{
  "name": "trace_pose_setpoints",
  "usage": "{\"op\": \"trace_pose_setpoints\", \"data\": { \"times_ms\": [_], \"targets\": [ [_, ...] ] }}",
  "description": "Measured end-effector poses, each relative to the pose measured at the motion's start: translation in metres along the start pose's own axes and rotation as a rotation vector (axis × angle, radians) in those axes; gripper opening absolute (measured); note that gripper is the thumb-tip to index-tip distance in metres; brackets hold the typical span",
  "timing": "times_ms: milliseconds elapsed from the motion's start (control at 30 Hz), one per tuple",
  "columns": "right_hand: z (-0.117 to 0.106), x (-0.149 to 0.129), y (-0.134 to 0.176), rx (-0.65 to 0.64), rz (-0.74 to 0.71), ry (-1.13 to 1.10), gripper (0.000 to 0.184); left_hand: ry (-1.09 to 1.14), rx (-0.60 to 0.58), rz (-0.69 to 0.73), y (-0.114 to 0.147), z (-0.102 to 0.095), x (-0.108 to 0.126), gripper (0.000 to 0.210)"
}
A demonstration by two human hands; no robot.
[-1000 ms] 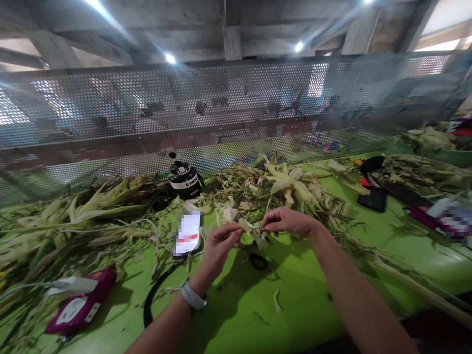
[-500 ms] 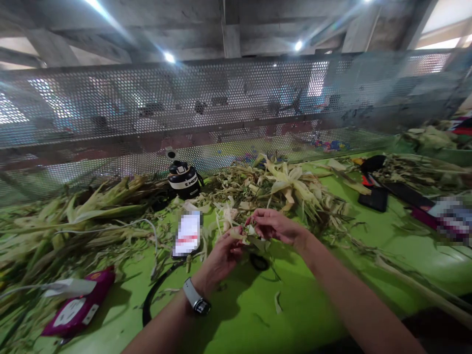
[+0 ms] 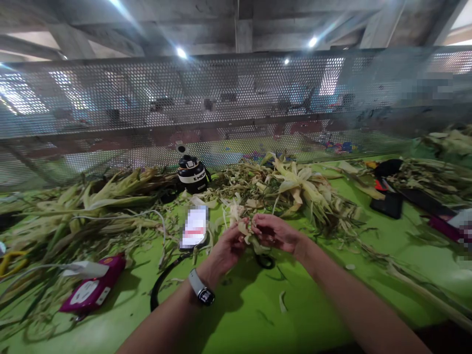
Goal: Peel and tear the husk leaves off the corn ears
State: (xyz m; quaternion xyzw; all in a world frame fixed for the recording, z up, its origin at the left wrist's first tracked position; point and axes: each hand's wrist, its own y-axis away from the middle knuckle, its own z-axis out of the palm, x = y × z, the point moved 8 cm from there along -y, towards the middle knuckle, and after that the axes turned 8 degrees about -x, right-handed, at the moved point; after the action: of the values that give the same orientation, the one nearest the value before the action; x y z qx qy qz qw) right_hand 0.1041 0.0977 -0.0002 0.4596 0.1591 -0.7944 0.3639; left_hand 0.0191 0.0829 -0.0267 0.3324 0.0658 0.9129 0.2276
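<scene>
Close together over the green table, both my hands work on a small piece of pale corn husk (image 3: 254, 242). My left hand (image 3: 230, 246), with a watch on its wrist, pinches one side of it. The fingers of my right hand (image 3: 276, 233) are bent and closed on the other side; the fingertips partly hide the husk. A black ring-shaped item (image 3: 265, 261) lies on the table just below. Behind the hands stand pale, shredded husk strips (image 3: 234, 211) and a heap of dried corn husks (image 3: 306, 189).
A lit phone (image 3: 194, 227) lies left of my hands, beside a black strap or cable (image 3: 157, 287). A purple packet (image 3: 94, 287) carries a white charger. Behind are a black bottle (image 3: 192, 174) and husk stalks (image 3: 110, 199). A perforated metal screen (image 3: 221, 113) closes the back. A dark phone (image 3: 386, 204) lies right.
My view has swung slightly left, so the scene sits further right. My hands are nearer each other, and the husk piece between them has turned, hanging lower.
</scene>
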Motion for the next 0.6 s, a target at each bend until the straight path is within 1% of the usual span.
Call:
{"op": "trace_pose_setpoints", "data": {
  "times_ms": [100, 200, 300, 433, 500, 600],
  "targets": [
    [0.000, 0.002, 0.000, 0.006, 0.029, 0.079, 0.022, -0.051, -0.016, 0.005, -0.003, -0.004, 0.001, 0.020],
    [-0.002, 0.004, 0.000, 0.035, 0.070, 0.181, 0.024, -0.106, -0.022, 0.042, -0.005, -0.008, 0.006, 0.031],
    [0.000, 0.001, 0.001, 0.016, 0.055, 0.203, 0.024, -0.116, -0.015, 0.050, -0.005, -0.009, 0.007, 0.033],
    [0.000, -0.002, 0.003, 0.000, 0.040, 0.182, 0.024, -0.102, -0.008, 0.032, 0.000, -0.003, 0.007, 0.028],
    [0.001, -0.002, 0.003, -0.020, 0.045, 0.184, 0.023, -0.108, -0.039, 0.005, 0.003, 0.002, 0.005, 0.028],
    [0.005, -0.004, 0.003, -0.063, 0.005, 0.148, 0.018, -0.101, -0.158, -0.035, 0.006, 0.013, 0.004, 0.031]
  ]
}}
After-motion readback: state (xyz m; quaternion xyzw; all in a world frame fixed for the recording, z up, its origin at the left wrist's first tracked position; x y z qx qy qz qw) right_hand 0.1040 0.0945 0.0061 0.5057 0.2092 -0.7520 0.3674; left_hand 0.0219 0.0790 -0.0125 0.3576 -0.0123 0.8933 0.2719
